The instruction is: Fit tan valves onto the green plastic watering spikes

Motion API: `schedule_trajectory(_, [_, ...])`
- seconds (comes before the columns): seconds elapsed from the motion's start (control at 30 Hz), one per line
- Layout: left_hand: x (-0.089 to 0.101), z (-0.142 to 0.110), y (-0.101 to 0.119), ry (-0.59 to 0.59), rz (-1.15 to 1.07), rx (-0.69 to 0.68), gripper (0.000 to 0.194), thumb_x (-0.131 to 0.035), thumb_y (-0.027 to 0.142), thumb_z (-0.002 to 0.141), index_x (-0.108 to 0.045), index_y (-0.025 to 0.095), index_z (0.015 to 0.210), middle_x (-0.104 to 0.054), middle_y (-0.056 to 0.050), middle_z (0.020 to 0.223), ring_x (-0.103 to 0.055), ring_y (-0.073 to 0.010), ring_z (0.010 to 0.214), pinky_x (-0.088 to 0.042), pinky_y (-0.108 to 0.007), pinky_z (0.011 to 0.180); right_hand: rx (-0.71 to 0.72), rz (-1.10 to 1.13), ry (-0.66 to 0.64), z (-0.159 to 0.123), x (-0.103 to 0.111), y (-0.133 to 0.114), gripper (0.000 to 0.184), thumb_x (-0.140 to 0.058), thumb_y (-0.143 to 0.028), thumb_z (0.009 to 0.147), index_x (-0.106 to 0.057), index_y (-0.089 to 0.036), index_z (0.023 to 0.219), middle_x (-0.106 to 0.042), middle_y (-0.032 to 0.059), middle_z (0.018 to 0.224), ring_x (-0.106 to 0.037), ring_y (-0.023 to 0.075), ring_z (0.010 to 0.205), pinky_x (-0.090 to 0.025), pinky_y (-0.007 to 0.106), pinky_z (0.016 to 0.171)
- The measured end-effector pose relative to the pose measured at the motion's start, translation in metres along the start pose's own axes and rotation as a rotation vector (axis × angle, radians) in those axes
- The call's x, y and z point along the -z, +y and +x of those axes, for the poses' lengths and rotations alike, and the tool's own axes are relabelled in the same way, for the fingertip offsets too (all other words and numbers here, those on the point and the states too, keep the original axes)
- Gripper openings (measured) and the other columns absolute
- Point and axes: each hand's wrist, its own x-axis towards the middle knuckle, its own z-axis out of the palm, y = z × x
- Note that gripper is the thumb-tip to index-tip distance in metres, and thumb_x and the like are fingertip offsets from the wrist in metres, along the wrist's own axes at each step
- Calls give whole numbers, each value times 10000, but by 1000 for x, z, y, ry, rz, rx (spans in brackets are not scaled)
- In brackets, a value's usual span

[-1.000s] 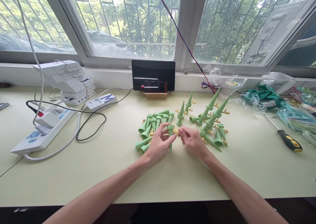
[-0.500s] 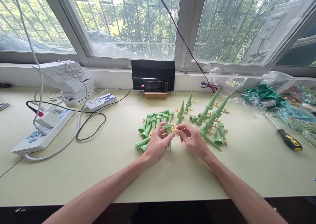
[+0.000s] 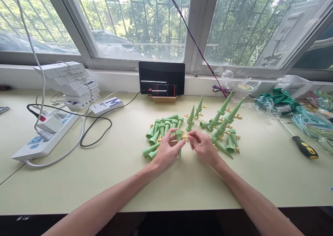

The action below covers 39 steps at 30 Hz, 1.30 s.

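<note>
A green plastic watering spike [image 3: 178, 136] points tip down in my left hand [image 3: 168, 149], whose thumb and fingers close around its wide collar. From the spike's side a small yellow valve [image 3: 185, 137] sticks out to the right. My right hand [image 3: 202, 146] pinches the outer end of that valve; its fingertips partly hide it. Left of the hands lies a pile of green spikes [image 3: 156, 130]. Behind and to the right, several spikes with yellow valves stand upright, some stacked into tall cones [image 3: 229, 120], and others lie beside them [image 3: 230, 145].
A white power strip [image 3: 44, 140] with looping cables lies at left, near stacked white boxes [image 3: 75, 85]. A tablet [image 3: 161, 73] and phone lean on a stand by the window. At right are a screwdriver [image 3: 304, 147] and plastic-wrapped items [image 3: 309, 125].
Both hands keep hold of the same spike and valve, shifting only slightly. My right fingers have changed position a little on the valve. The piles look the same.
</note>
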Motion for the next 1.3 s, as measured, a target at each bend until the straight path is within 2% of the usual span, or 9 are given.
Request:
schedule_trajectory(0.13, [-1, 0, 0, -5, 11, -30, 433, -697, 423, 819, -484, 258, 1158, -609, 23, 803, -431, -56, 499, -368, -161, 413, 11, -47, -5, 0, 0, -2, 227, -460, -378, 993, -546, -208, 869, -511, -29, 618, -477, 135, 538, -382, 261, 536])
schedule_trajectory(0.37, [-1, 0, -3, -21, 21, -87, 394, -683, 395, 839, -489, 251, 1150, -593, 33, 778, -441, -48, 494, -370, -158, 440, 30, -103, -20, -1, 1, -4, 310, -407, -378, 1015, -495, -208, 770, -469, -31, 599, -413, 130, 532, -347, 269, 549])
schedule_trajectory(0.77, [-2, 0, -3, -20, 49, -99, 393, -682, 413, 834, -495, 246, 1137, -596, 29, 799, -432, -42, 488, -360, -168, 457, 56, -151, -20, 0, 0, -5, 394, -371, -420, 1022, -421, -210, 693, -432, -20, 617, -371, 127, 538, -317, 270, 525])
schedule_trajectory(0.93, [-2, 0, 0, -11, 36, -50, 418, -687, 430, 825, -484, 252, 1144, -626, 11, 852, -451, -53, 498, -354, -165, 420, 17, -89, 0, 0, -1, -4, 375, -410, -421, 1013, -472, -205, 713, -443, -25, 610, -381, 122, 532, -329, 262, 519])
schedule_trajectory(1.13, [-1, 2, 0, 11, -36, -1, 469, -708, 473, 794, -476, 245, 1132, -648, -11, 919, -448, -51, 500, -377, -178, 420, 19, -21, -7, 1, -1, -5, 244, -492, -420, 981, -588, -201, 931, -610, 19, 776, -510, 135, 584, -399, 262, 533])
schedule_trajectory(1.3, [-1, 1, 2, 19, -29, 15, 485, -726, 474, 774, -490, 245, 1130, -640, 3, 870, -434, -44, 477, -358, -174, 411, 17, -32, -8, 1, -1, -4, 209, -502, -388, 976, -591, -204, 932, -613, 21, 755, -521, 144, 591, -409, 266, 539])
